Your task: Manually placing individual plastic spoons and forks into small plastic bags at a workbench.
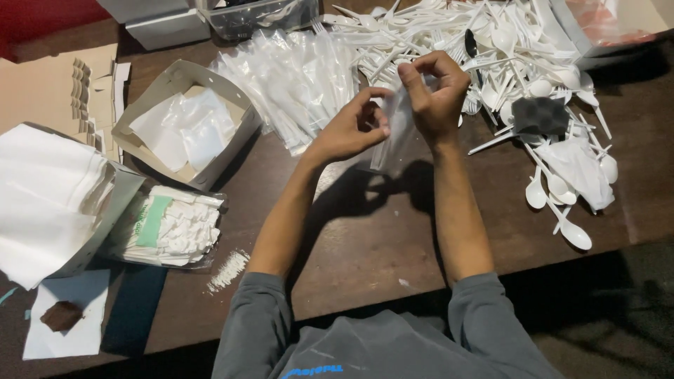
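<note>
Both of my hands are raised over the brown table (365,238) and hold one narrow clear plastic sleeve (393,137). My left hand (351,126) pinches the sleeve's left edge near the top. My right hand (435,95) grips its upper end from above. The sleeve hangs down between them; what is inside it I cannot tell. Just behind my hands lies a stack of packed clear sleeves (295,84). A big heap of loose white plastic forks and spoons (491,49) spreads to the right of it.
An open cardboard box (184,77) with clear bags sits at the left. White napkins (49,196) fill a box at far left, beside a wrapped pack of small white packets (168,228). A dark sponge (539,116) rests on the cutlery. Bins stand at the back.
</note>
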